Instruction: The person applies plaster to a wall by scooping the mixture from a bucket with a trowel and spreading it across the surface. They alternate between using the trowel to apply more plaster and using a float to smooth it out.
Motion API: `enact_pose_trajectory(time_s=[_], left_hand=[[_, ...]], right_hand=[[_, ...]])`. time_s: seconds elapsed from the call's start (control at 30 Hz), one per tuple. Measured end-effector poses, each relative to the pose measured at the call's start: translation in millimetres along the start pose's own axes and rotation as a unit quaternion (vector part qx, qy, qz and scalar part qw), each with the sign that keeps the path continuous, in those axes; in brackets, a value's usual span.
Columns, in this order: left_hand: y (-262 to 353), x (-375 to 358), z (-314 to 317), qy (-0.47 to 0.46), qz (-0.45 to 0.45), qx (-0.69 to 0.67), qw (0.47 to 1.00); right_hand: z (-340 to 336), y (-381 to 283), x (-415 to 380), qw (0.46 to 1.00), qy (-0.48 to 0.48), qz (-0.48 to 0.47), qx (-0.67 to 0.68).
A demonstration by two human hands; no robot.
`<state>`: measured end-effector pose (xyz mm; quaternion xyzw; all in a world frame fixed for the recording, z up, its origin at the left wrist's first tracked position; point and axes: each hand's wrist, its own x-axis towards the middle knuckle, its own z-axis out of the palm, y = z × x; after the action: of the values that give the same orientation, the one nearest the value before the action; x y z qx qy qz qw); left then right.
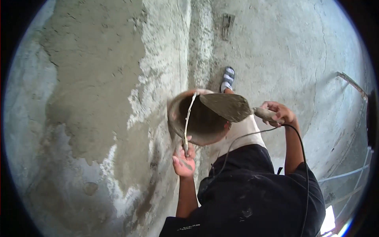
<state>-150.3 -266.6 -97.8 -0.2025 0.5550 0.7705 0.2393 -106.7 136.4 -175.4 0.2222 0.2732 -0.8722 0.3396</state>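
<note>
My left hand (pixel 184 162) is closed round the pale, mortar-crusted handle of a round bucket (pixel 172 115). The bucket hangs beside the wall, its mouth facing me, and its inside is dark. In my right hand (pixel 281 112) is a trowel (pixel 229 106), gripped by its caked handle. Grey mortar coats the trowel's pointed blade, which overlaps the bucket's rim on the right side.
On the left stands a wall (pixel 94 79) with a broad patch of wet mortar over pale, rough plaster. A small mortar-smeared flat piece (pixel 227 27) lies on the concrete floor (pixel 284 43). A dark cable (pixel 302 150) loops past my right arm. My sandalled foot (pixel 227 79) shows beyond the bucket.
</note>
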Motion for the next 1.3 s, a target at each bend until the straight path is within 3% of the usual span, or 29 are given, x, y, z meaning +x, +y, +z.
enact_pose_trajectory(time_s=[0.07, 0.13, 0.27, 0.4, 0.53, 0.6, 0.67, 0.73, 0.77, 0.9, 0.97, 1.07, 1.13, 1.2, 1.23, 1.3], left_hand=[[1, -2, 2, 0.008, 0.004, -0.011, 1.0], [-8, -2, 4, 0.154, -0.041, -0.035, 0.987], [-22, -4, -4, 0.024, -0.026, -0.01, 0.999], [-27, -3, -7, 0.041, -0.044, -0.007, 0.998], [-25, -5, -8, 0.059, -0.064, 0.026, 0.996], [-27, -11, -13, 0.061, -0.073, 0.017, 0.995], [-27, -11, -15, 0.073, -0.075, 0.011, 0.994], [-28, -12, -14, 0.087, -0.076, -0.001, 0.993], [-29, -12, -13, 0.101, -0.079, -0.015, 0.992], [-29, -10, -10, 0.114, -0.067, -0.004, 0.991], [-33, -11, -23, 0.042, -0.074, -0.02, 0.996], [-34, -11, -20, 0.064, -0.071, -0.025, 0.995], [-35, -9, -19, 0.081, -0.068, -0.025, 0.994], [-34, -9, -17, 0.101, -0.07, -0.025, 0.992], [-32, -9, -12, 0.101, -0.067, -0.036, 0.992], [-33, -8, -13, 0.103, -0.062, -0.046, 0.992]], right_hand=[[-2, -9, -13, 1.0, 0.007, -0.02, 0.002], [5, -22, -7, 0.999, 0.0, -0.049, -0.001], [37, -43, 30, 0.989, -0.033, -0.14, 0.013], [101, -40, 97, 0.939, 0.063, -0.314, -0.122], [155, -27, 136, 0.957, 0.058, -0.275, -0.073], [167, -3, 168, 0.898, 0.077, -0.399, -0.167], [187, 6, 177, 0.847, 0.141, -0.442, -0.26], [201, 15, 186, 0.845, 0.166, -0.44, -0.255], [209, 17, 189, 0.827, 0.183, -0.429, -0.313], [220, 30, 195, 0.851, 0.144, -0.397, -0.312], [223, 34, 194, 0.797, 0.17, -0.444, -0.373], [212, 49, 175, 0.821, 0.139, -0.408, -0.374], [205, 56, 174, 0.812, 0.138, -0.434, -0.364], [205, 54, 168, 0.841, 0.171, -0.367, -0.357], [203, 53, 181, 0.782, 0.203, -0.456, -0.374], [214, 26, 190, 0.782, 0.212, -0.456, -0.368]])
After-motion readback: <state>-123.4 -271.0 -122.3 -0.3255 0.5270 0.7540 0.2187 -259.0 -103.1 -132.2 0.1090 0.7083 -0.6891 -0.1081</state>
